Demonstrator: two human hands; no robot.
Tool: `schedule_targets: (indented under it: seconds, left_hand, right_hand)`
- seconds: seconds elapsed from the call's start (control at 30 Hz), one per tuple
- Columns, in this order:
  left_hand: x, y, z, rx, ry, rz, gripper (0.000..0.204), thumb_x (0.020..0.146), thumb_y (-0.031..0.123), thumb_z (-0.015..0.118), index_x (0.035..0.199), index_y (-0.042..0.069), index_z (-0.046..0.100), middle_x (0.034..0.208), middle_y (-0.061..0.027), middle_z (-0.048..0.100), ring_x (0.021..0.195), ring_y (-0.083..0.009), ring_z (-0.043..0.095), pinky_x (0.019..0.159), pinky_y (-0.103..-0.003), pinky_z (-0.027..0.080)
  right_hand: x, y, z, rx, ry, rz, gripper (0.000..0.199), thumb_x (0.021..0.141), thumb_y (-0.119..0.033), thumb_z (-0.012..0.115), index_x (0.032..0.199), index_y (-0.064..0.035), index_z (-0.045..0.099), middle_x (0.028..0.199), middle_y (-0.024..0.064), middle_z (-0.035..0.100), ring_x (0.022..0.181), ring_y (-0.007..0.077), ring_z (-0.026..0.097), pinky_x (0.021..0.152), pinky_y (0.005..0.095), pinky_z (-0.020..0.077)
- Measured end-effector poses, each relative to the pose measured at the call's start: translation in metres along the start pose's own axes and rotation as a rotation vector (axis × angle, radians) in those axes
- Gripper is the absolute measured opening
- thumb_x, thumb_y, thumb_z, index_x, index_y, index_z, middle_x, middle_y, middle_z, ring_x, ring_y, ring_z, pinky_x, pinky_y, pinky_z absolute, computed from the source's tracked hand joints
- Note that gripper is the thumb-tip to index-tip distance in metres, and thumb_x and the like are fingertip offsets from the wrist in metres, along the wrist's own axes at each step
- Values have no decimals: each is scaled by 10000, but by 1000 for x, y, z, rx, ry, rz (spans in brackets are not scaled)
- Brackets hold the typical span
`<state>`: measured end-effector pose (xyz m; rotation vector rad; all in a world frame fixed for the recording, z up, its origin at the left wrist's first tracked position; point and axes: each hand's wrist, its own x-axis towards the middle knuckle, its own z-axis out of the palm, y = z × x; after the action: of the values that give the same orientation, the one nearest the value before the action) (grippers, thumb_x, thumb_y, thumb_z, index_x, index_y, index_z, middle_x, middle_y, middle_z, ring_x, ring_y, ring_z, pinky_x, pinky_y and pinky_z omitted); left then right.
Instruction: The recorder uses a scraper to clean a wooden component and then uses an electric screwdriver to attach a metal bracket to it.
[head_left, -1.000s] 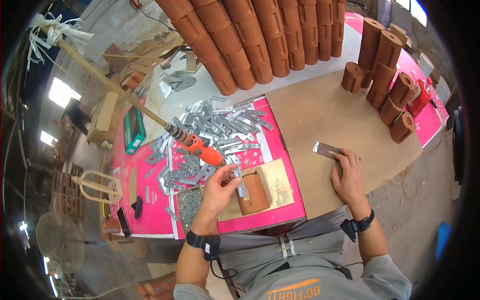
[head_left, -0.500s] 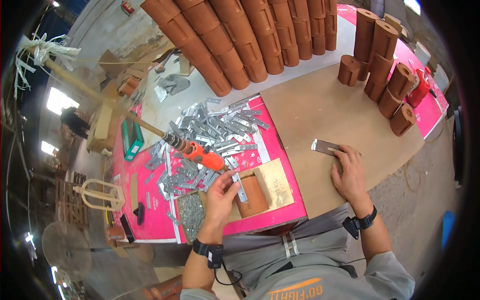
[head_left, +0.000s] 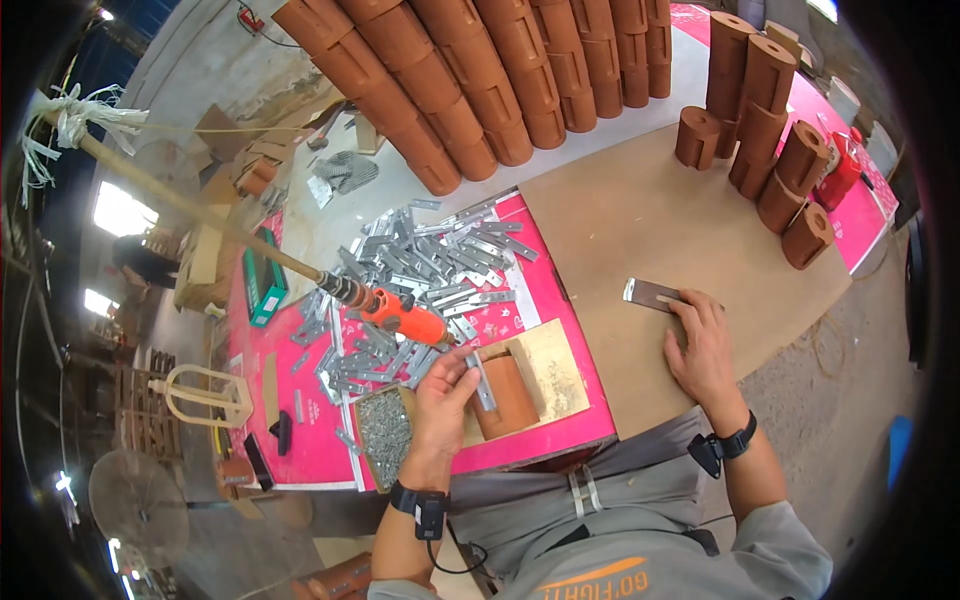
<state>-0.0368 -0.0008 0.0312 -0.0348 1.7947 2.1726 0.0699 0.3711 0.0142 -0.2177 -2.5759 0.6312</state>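
My left hand (head_left: 440,400) pinches a slim silver metal strip (head_left: 482,384) between thumb and fingers, holding it along the left side of a reddish-brown cylinder (head_left: 512,395). That cylinder lies on its side on a pale wooden board (head_left: 560,370). Just beyond the left hand, an orange power screwdriver (head_left: 408,317) hangs at a slant from a pole. My right hand (head_left: 703,345) rests on the brown sheet, its fingers closed over one end of a flat dark bar (head_left: 652,293) with a shiny tip; its exact kind is unclear.
Loose metal strips (head_left: 425,250) are heaped on the pink table. A box of small screws (head_left: 384,432) sits left of my left hand. Stacked brown cylinders (head_left: 480,80) line the back; more cylinders (head_left: 770,95) and a red bottle (head_left: 840,175) stand far right.
The view has shifted slightly. Both hands keep their holds, with the metal strip still against the cylinder and the flat bar in the same place.
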Motion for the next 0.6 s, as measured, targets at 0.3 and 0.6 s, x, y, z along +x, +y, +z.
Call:
schedule_targets:
  seconds: [0.3, 0.6]
  left_hand:
    - [-1, 17, -4, 238, -66, -20, 385, 1028, -17, 710, 1402, 10, 622, 1219, -50, 724, 1153, -142, 668, 1047, -309, 531]
    - [10, 35, -5, 298, -131, -122, 378, 1020, 25, 737, 1383, 15, 632, 1188, -39, 716, 1110, -121, 658, 1012, -291, 520]
  right_hand:
    - [1, -1, -1, -15, -9, -3, 412, 856, -60, 749, 1254, 14, 668, 1389, 225, 621, 1312, 447, 574, 1128, 512, 477]
    - [1, -1, -1, -15, -8, 1, 421, 854, -58, 750, 1259, 17, 665, 1391, 221, 621, 1308, 443, 575, 1128, 515, 476]
